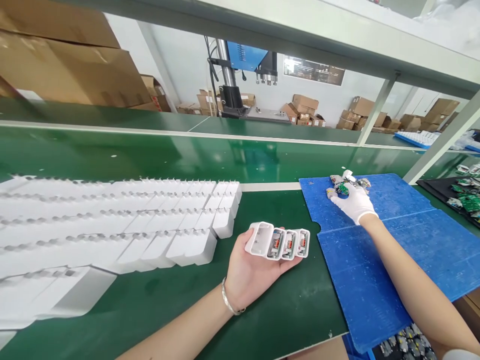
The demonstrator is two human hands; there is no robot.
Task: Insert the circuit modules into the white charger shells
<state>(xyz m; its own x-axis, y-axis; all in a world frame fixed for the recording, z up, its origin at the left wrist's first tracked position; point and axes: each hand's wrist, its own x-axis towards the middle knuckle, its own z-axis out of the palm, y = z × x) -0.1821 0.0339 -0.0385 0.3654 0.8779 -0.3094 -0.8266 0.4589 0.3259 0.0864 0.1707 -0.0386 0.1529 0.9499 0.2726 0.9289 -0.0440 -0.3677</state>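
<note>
My left hand (255, 275), bare with a bracelet at the wrist, holds a row of several small white plastic housings (261, 239) over the green bench. The leftmost housing has an empty interior; the others show small electronic assemblies with red parts inside. My right hand (354, 202), in a white glove, is at a cluster of small circuit boards (337, 180) on the blue sheet (378, 260). Its thumb and index finger are around a green circuit board (342, 189); the other fingertips are partly hidden.
Rows of white housings (150, 215) stand on the green bench (180, 305) at left. A black tray of circuit boards (467, 195) lies far right, with more parts (407, 345) below the sheet. A shelf post (446, 135) rises at right; a blue-headed machine (247, 55) stands behind.
</note>
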